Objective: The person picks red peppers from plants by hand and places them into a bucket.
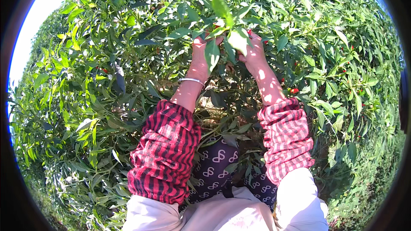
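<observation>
Both my arms reach forward into a leafy pepper plant [180,15]. My left hand [199,53], with a pale bangle [192,80] at the wrist, has its fingers bent inward among the stems. Leaves cover most of those fingers, and a speck of red shows just beyond them. A short way to its right, my right hand [254,53] has its fingers curled closed, with a bit of red at the fingertips. What either hand grips is hidden. A bright leafy shoot [227,23] rises between the two hands.
Dense pepper foliage surrounds me on both sides. A red pepper [294,90] hangs below my right hand, and several more red ones dot the leaves at the right. Red-and-black checked sleeve covers [165,154] wrap my forearms. Dark patterned cloth [216,167] covers my lap.
</observation>
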Motion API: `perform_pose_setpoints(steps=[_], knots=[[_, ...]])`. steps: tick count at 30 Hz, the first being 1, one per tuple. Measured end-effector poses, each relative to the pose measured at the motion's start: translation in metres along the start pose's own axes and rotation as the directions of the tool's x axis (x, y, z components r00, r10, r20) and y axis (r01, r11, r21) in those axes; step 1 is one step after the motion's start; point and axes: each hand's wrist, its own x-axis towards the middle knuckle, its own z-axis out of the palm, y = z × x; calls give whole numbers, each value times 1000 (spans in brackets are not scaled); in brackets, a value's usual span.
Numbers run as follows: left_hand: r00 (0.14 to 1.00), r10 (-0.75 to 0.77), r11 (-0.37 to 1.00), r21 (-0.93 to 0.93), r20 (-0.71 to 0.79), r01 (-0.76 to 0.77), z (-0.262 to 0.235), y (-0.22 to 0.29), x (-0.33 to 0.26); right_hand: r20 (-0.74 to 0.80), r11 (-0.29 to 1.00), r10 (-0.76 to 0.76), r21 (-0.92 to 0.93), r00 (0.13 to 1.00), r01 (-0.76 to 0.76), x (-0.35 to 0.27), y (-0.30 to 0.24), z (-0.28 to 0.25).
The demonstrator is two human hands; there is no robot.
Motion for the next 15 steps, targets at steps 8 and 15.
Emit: perform_pose_setpoints(steps=[8,15], knots=[[994,-107,983,-151,-12,104,2,20,2,22,966,237,-113,971,-233,-21,-15,-6],[990,-111,976,-177,82,124,-3,17,8,-1,977,157,-144,988,-156,-39,-9,-13]])
